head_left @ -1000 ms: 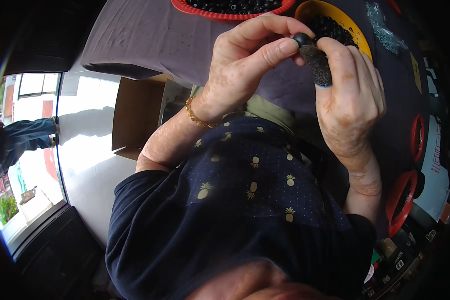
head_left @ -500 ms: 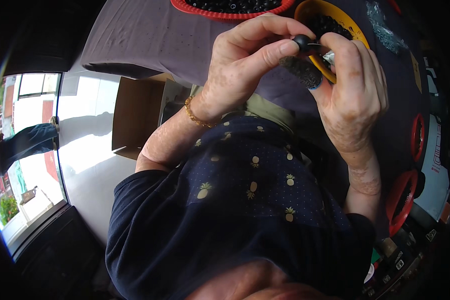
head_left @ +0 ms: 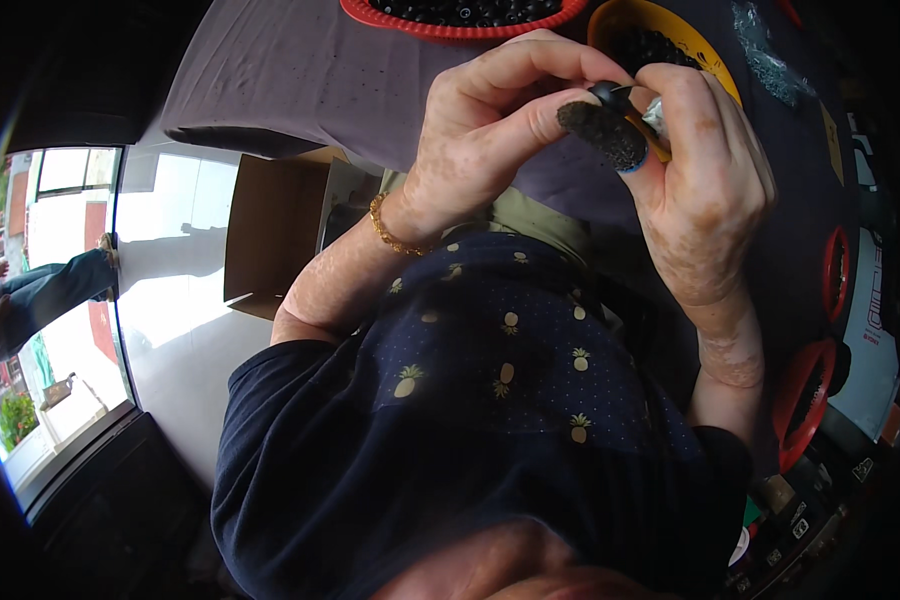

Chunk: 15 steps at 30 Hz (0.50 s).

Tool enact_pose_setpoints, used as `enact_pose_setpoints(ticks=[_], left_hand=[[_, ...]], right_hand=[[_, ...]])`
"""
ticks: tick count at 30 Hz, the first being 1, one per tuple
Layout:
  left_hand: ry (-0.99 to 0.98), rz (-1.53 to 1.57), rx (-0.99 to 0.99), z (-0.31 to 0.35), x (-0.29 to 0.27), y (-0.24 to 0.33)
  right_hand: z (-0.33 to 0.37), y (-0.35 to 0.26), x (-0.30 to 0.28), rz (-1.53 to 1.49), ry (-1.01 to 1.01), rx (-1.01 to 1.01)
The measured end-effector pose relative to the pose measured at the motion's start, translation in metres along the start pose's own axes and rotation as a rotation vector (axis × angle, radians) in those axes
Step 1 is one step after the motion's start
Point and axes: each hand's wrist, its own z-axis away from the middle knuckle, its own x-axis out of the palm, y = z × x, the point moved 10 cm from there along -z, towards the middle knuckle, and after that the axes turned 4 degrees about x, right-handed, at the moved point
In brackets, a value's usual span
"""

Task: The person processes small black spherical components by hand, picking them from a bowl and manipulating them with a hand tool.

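My left hand (head_left: 480, 125) pinches a small, round, glossy black piece (head_left: 610, 95) between thumb and forefinger. From the right, my right hand (head_left: 708, 180) is curled around a thin blade (head_left: 632, 92), whose edge meets the black piece. Something silvery (head_left: 655, 117), perhaps its wrapped handle, shows under the right fingers. A rough black thumb cover (head_left: 602, 138) with a blue rim is on my right thumb, its tip close against the piece and partly in front of it. Just beyond the hands, a yellow bowl (head_left: 700, 38) holds many small black bits.
At the far edge, a red basket (head_left: 435, 27) is full of round black pieces on the grey-covered table (head_left: 270, 80). Crumpled clear plastic (head_left: 770, 60) lies at far right. Red bowls (head_left: 806, 400) stand along the right. A cardboard box (head_left: 275, 225) sits lower left; a person's leg (head_left: 60, 290) shows outside.
My right thumb has moved up and left against the black piece, and the blade has shifted closer into it. The left hand has hardly moved. The leg outside has shifted.
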Motion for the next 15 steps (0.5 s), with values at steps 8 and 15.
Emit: enact_pose_setpoints(ticks=[8, 15], left_hand=[[-0.018, -0.040, 0.016, -0.0018, 0.0021, 0.0044], [-0.003, 0.004, -0.011, 0.0006, 0.0007, 0.0011]], right_hand=[[0.0014, 0.0001, 0.0019, 0.008, 0.003, -0.010], [-0.0064, -0.0015, -0.0006, -0.032, -0.038, 0.088]])
